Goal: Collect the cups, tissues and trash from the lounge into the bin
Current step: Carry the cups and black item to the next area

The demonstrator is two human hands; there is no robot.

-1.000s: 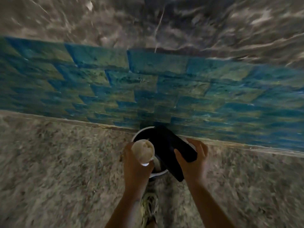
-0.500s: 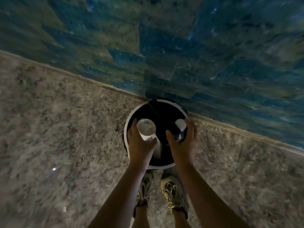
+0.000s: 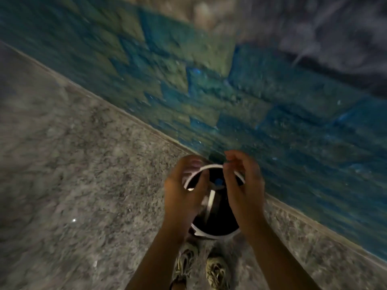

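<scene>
Bin (image 3: 211, 165): round, white rim, black inside, standing on the floor (image 3: 83, 185) at the 6 o'clock part of the view, its 12 o'clock side close against the wall (image 3: 272, 101). Contents, as far as the dark interior allows: one small blue round item (image 3: 218, 181) near the centre and a pale strip (image 3: 211, 200) just toward 6 o'clock of it; neither can be identified. Left hand (image 3: 186, 191): over the bin's 9 o'clock rim, fingers curled and blurred — whether its grip holds anything cannot be told. Right hand (image 3: 243, 185): over the 3 o'clock rim, fingers loosely curved, thumb apart, grip slack with nothing visible in it. The hands are close together but apart, the bin mouth showing between them. Shoes (image 3: 217, 273): one pale laced pair at the bin's 6 o'clock, just beside its base. Floor: speckled grey stone. Wall: blue-green brick-pattern tiles, edged by a pale skirting (image 3: 125, 116) running from 9 o'clock down toward 4 o'clock.
</scene>
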